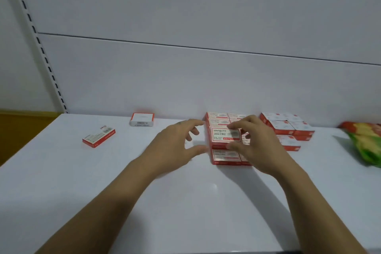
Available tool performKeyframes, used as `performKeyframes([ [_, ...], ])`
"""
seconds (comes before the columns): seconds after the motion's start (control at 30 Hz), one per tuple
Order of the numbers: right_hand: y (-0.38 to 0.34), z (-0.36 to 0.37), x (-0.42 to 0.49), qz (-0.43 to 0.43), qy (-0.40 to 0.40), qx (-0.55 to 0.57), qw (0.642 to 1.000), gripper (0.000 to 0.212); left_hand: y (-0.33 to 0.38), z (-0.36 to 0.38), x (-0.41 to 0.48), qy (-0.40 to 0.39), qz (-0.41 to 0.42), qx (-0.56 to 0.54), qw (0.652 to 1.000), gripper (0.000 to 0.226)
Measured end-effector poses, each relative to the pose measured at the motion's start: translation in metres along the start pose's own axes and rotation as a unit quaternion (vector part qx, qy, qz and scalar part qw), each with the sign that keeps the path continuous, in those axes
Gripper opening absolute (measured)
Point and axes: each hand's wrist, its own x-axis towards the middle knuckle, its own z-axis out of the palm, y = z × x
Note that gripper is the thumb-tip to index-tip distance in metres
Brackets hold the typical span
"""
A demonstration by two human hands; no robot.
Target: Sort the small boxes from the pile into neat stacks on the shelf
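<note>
Boxes along a shelf (185,202)
Stacked boxes (224,155) stand mid-shelf against the back wall (185,78), the right hand (257,144) holding the top box (224,136), the left hand (175,144) just left. More boxes (286,126) sit right, a bag (365,142) far right, a loose box (142,119) back left, and another box (99,138) further left, forward.

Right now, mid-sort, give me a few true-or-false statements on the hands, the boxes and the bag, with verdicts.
1. The right hand pinches the top box of the middle stack. True.
2. The left hand grips a loose box. False: it is open beside the middle stack, holding nothing.
3. A flat box and a back-wall box lie loose on the shelf, left of both hands. True.
4. The colourful bag lies at the shelf's left end. False: it lies at the far right.
</note>
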Motion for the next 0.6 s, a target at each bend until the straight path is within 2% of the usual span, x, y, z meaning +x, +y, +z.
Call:
performKeyframes([
  [0.1,0.018,0.010,-0.020,-0.003,0.013,0.038,0.999,0.043,0.004,0.015,-0.002,0.015,0.018,0.028,0.999,0.053],
  [0.2,0.028,0.024,-0.029,0.000,0.013,0.055,0.998,0.035,-0.003,0.024,-0.008,-0.031,0.019,0.061,0.998,0.062],
  [0.37,0.030,0.034,-0.029,0.018,0.026,0.026,0.999,0.028,-0.014,0.027,-0.019,-0.042,-0.005,0.065,0.997,0.059],
  [0.6,0.029,0.039,-0.027,0.034,0.009,-0.026,0.999,0.034,-0.010,0.026,-0.021,-0.038,-0.016,0.062,0.997,0.054],
])
